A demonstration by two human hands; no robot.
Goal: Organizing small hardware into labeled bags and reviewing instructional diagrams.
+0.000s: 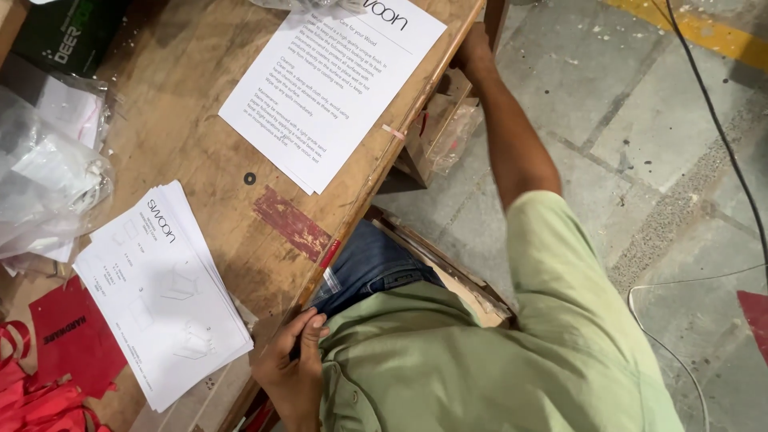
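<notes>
My left hand [292, 370] is at the bottom of the view, fingers curled over the near edge of the worn wooden table [200, 160], next to my green shirt. My right arm stretches out along the table's side, and my right hand [474, 50] reaches under the tabletop near its far corner. The fingers are hidden there, so I cannot tell what they touch. Just below that arm, under the table, sits a brown cardboard piece with a clear plastic bag [448, 132].
On the table lie a stack of white printed sheets [320, 88], a fanned stack of leaflets [160, 296], clear plastic bags [48, 176], red bags [28, 396], a small black washer [250, 178] and a dark green box [68, 32]. A black cable [720, 128] crosses the concrete floor.
</notes>
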